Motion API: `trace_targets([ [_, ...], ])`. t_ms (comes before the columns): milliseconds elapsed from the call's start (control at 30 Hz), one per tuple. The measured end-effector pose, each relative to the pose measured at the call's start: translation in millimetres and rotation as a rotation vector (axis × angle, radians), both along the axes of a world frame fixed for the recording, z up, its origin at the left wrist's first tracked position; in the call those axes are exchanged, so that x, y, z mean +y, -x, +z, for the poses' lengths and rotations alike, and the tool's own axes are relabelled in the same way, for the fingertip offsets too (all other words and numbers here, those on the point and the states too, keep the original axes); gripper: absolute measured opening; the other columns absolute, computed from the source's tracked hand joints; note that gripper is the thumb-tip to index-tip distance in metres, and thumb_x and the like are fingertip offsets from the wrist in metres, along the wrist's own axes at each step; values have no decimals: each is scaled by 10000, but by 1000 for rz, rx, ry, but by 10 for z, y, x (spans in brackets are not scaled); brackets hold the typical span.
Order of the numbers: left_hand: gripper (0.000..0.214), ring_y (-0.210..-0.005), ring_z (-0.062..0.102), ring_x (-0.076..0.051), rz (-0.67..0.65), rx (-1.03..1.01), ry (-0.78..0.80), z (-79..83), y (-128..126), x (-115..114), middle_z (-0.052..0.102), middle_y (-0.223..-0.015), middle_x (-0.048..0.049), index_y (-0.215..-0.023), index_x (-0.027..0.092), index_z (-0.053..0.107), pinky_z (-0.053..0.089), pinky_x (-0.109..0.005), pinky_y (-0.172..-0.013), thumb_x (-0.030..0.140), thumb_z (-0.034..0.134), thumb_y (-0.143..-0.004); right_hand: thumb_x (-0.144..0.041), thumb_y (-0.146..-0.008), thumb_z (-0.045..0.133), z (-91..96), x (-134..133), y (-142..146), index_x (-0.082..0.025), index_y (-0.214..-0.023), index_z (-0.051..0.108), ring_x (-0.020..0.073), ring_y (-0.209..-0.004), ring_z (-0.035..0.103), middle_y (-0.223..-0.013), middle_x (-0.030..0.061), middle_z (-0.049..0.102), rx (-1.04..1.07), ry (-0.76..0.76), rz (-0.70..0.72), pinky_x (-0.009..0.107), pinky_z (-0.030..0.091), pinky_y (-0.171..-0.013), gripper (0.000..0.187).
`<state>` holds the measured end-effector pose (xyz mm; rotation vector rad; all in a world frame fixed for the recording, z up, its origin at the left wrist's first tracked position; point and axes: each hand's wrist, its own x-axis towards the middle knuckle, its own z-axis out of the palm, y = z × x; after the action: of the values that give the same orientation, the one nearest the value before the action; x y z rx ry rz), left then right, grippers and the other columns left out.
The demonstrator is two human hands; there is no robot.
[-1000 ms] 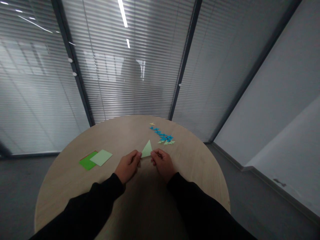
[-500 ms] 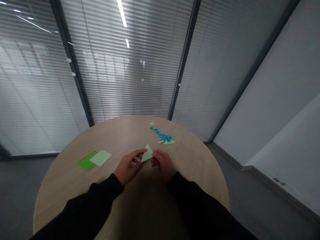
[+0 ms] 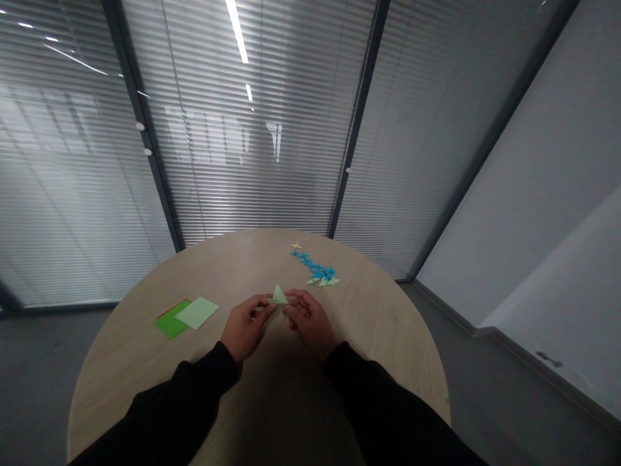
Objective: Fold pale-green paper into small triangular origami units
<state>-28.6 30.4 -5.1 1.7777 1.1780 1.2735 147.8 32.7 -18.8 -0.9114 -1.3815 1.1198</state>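
Paper: a folded pale green paper triangle (image 3: 279, 296) - held in the air above the table, between the two hands, one point up.

Left: the left hand (image 3: 245, 325) is narrowly closed, its fingertips (image 3: 266, 301) pinching the paper's left side.

Right: the right hand (image 3: 310, 323) is also narrowly closed, its fingertips (image 3: 290, 308) holding the paper's right side. The hands nearly meet, with the paper between them.

Arms: black sleeves (image 3: 184, 395) cover both forearms and reach in from the bottom of the view.

Table: a round light wood table (image 3: 233, 265) lies beneath the hands.

Left of the hands: a pale green sheet (image 3: 197, 312) overlaps a bright green sheet (image 3: 168, 323) on the tabletop, with a thin red edge (image 3: 162, 313) showing beneath.

Ahead: a winding row of blue folded paper pieces (image 3: 314, 268) ends in small pale green triangles (image 3: 325, 281) near the hands - a small yellow paper star (image 3: 295, 245) sits at the far end.

Behind: glass partitions with slatted blinds (image 3: 242, 162) stand beyond the table.
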Motion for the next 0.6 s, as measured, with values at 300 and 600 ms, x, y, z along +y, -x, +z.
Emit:
trace_targets([
  [300, 293, -734, 618, -166, 2, -119, 82, -16, -38, 4, 675, -870, -41, -1000, 180, 638, 500, -294, -672, 433, 629, -852, -376, -866, 662, -79, 45, -27, -189, -887, 746, 147, -682, 559, -769, 26, 643, -268, -268, -174, 265, 446, -634, 206],
  [600, 531, -848, 687, -201, -192, -485, 357, 27, -208, -95, 710, -951, -74, -1134, 180, 542, 580, -336, -719, 508, 734, -763, -451, -771, 755, 41, -78, 15, -180, -695, 665, 126, -583, 478, -615, -21, 566, -286, -174, -260, 243, 366, -545, 295],
])
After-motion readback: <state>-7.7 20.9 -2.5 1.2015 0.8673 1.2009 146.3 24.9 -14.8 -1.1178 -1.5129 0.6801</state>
